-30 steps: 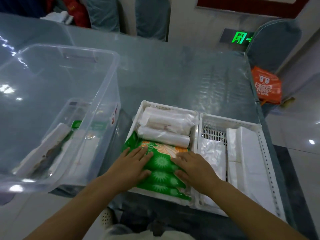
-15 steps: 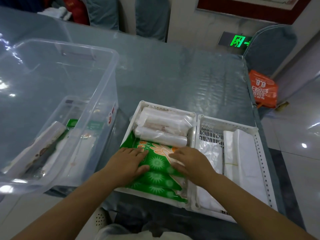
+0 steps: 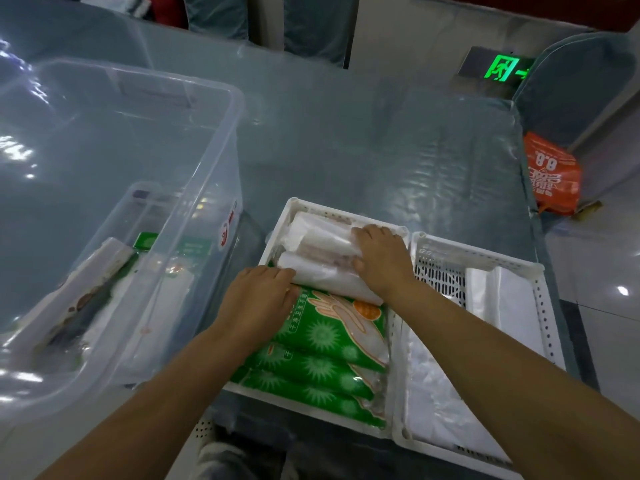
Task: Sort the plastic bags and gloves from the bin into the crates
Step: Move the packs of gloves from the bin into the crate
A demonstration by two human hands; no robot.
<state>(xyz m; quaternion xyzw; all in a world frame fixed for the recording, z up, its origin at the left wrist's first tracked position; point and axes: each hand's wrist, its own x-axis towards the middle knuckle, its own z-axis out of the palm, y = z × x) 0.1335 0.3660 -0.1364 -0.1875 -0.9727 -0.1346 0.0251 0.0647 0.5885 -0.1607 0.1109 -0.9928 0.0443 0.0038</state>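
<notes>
Both hands flat and open: left hand (image 3: 258,299) and right hand (image 3: 381,259) on the bag rolls (image 3: 318,258) in the left crate (image 3: 277,237), probably tidying so the glove packs (image 3: 322,344) fit alongside. More still waiting in the bin (image 3: 221,140).

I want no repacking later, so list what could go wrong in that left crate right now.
1. The white bag rolls are piled high at the far end of the left crate; with both the left hand and right hand pushing on them, one might roll over the rim.
2. The green glove packs overlap loosely and may slide or buckle.
</notes>
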